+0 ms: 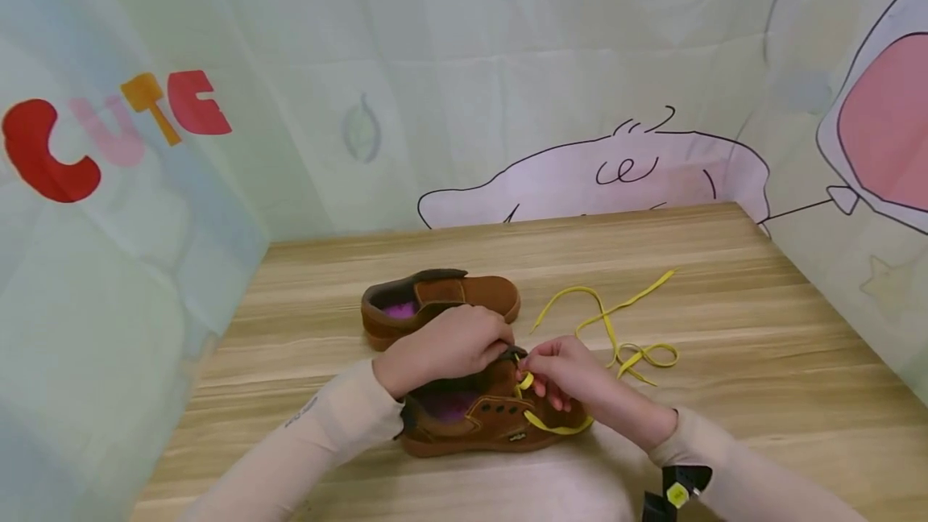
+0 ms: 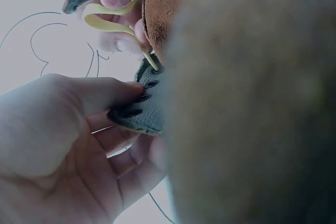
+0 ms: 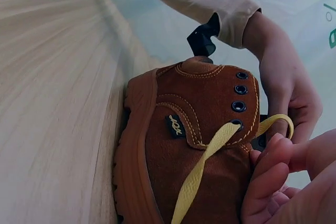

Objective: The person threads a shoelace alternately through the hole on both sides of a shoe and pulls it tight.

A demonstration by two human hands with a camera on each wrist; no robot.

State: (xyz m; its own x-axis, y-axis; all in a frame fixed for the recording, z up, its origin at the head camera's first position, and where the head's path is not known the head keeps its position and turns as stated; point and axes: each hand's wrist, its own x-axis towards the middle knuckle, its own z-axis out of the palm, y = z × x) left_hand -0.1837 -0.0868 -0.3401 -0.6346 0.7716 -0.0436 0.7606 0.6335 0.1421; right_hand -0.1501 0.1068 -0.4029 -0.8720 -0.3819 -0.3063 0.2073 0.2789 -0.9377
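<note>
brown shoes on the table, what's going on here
A person is handling a yellow lace at the nearer brown shoe. The left hand grips its far eyelet flap while the right hand pinches the lace beside it. The lace passes through the near flap's front eyelet; the other eyelets there are bare. The other shoe stands behind, and yellow lacing lies loose on the table.

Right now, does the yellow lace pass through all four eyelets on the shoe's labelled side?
No, the right wrist view shows the lace through only the lowest eyelet; three other eyelets are bare.
</note>
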